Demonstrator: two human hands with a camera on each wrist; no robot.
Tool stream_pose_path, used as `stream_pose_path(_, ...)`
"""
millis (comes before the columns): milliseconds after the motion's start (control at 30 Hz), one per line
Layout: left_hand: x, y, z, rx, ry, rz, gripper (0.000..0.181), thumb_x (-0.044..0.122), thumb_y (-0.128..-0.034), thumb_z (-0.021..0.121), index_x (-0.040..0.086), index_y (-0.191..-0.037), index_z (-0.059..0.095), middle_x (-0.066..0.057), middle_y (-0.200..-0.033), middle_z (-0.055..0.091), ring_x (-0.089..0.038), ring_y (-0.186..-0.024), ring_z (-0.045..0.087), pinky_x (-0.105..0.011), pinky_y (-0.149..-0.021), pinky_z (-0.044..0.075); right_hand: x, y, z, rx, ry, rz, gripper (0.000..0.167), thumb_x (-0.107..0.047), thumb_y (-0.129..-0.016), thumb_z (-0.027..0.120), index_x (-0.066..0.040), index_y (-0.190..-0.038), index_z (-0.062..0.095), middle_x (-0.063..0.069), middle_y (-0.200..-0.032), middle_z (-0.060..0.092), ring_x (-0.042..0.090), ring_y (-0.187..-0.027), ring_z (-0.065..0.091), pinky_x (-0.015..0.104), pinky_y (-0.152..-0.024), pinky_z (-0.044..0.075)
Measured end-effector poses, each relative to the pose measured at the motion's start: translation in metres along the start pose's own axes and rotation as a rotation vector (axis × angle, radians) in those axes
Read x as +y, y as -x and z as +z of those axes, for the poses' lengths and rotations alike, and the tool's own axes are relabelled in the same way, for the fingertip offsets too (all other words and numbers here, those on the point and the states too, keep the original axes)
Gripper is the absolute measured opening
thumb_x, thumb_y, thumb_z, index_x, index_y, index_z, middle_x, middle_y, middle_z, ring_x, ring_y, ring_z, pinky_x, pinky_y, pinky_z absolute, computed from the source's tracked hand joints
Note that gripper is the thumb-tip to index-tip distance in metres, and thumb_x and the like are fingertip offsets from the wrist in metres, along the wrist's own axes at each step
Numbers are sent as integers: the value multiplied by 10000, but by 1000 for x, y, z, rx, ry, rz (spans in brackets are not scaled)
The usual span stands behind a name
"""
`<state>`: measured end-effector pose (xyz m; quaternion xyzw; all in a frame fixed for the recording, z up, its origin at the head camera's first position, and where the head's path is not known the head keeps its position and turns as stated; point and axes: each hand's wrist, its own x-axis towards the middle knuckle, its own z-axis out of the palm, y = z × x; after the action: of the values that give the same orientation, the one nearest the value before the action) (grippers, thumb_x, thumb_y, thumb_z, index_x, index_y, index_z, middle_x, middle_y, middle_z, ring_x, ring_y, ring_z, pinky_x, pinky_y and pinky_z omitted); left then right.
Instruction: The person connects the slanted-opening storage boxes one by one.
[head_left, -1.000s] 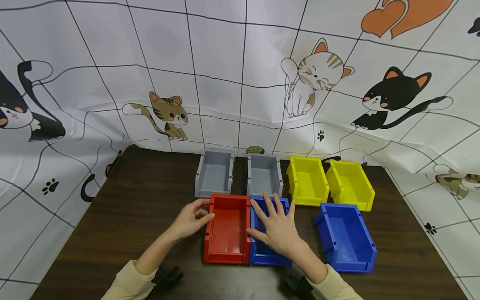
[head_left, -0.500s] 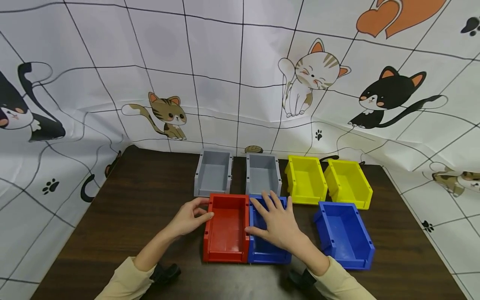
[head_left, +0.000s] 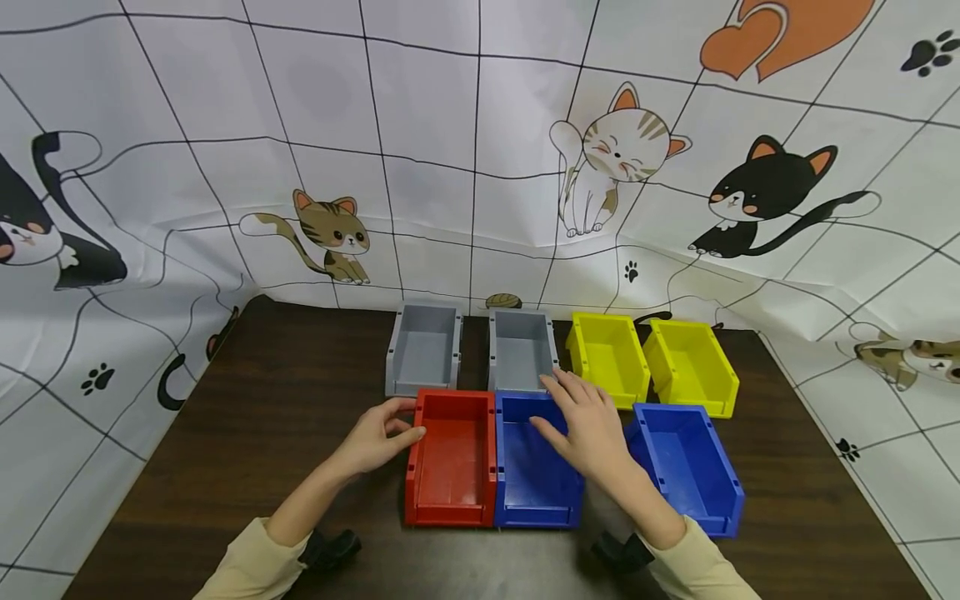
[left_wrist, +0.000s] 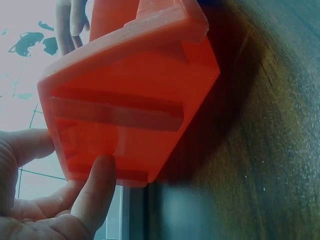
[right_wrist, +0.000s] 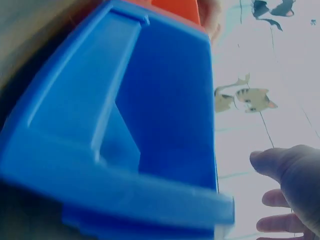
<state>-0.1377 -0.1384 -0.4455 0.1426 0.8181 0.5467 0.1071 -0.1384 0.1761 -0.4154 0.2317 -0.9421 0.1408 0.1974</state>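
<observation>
A red plastic storage bin [head_left: 453, 458] stands flush against a blue storage bin [head_left: 536, 458] on its right, mid-table. My left hand [head_left: 378, 435] is at the red bin's left wall, holding it lightly by the rim; the left wrist view shows one fingertip [left_wrist: 104, 167] against its outer side. Over the back right of the blue bin hovers my right hand [head_left: 592, 429], fingers extended, hiding part of its right wall. In the right wrist view, that hand's thumb [right_wrist: 272, 162] and fingers are apart from the blue bin.
Behind stand two grey bins [head_left: 425, 350] and two yellow bins [head_left: 611, 358], side by side. Another blue bin [head_left: 690, 467] stands at the right, angled. The dark wooden table [head_left: 247, 417] meets a cat-print sheet [head_left: 435, 208] at the back and sides.
My right hand has lifted off the blue bin and moved slightly right, its fingers drawing closer together. The left hand keeps its place at the red bin.
</observation>
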Motion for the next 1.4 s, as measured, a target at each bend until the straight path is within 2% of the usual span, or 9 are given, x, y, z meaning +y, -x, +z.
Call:
stream_pose_path(200,3,2,0,-7,3,-2,484,146,-905,623,-110,-1276,448,-186,-922,690,-253,-874,639,-372,-757,459,16,7,-9,60,7,61,545,-281,-776,766,-61,-1243,589,179,-1244,574,370,-1104,539,558,-851,425)
stream_pose_path(400,3,2,0,-6,15,-1,490,139,-907,619,-117,-1284,438,-197,-936,686,-253,-873,641,-385,-765,460,35,16,-24,152,23,85,528,-204,-736,796,3,-1186,611,231,-1184,599,410,-1022,571,559,-784,458)
stream_pose_path(700,0,0,1,-7,36,-20,479,130,-909,615,-110,-1285,441,-221,-993,671,-261,-894,634,-382,-776,471,65,41,-43,188,14,184,501,-90,-752,756,26,-1207,582,246,-1181,589,437,-1021,553,551,-727,471)
stream_pose_path(867,0,-1,1,3,42,-46,477,125,-902,625,-105,-1281,448,-199,-992,675,-258,-895,633,-374,-774,472,81,58,-53,173,19,288,470,-55,-769,717,16,-1211,575,272,-1187,575,460,-1043,532,595,-745,447)
stream_pose_path(1133,1,0,0,5,53,-46,478,125,-898,629,-102,-1279,450,-188,-995,676,-264,-904,634,-369,-773,473,104,83,-62,79,25,496,455,-76,-820,667,28,-1242,529,312,-1231,513,492,-1069,470,647,-742,404)
stream_pose_path(1267,2,0,0,-1,55,-34,480,129,-899,629,-105,-1278,448,-193,-1008,673,-264,-908,635,-377,-783,473,112,93,-62,41,7,553,463,-69,-836,647,52,-1260,506,334,-1223,497,515,-1048,480,644,-743,405)
stream_pose_path(1400,1,0,0,-4,55,-31,477,126,-900,627,-106,-1276,447,-198,-1020,669,-264,-910,636,-375,-787,473,119,99,-59,40,-6,565,466,-43,-827,642,86,-1251,498,334,-1111,562,488,-945,553,606,-710,436)
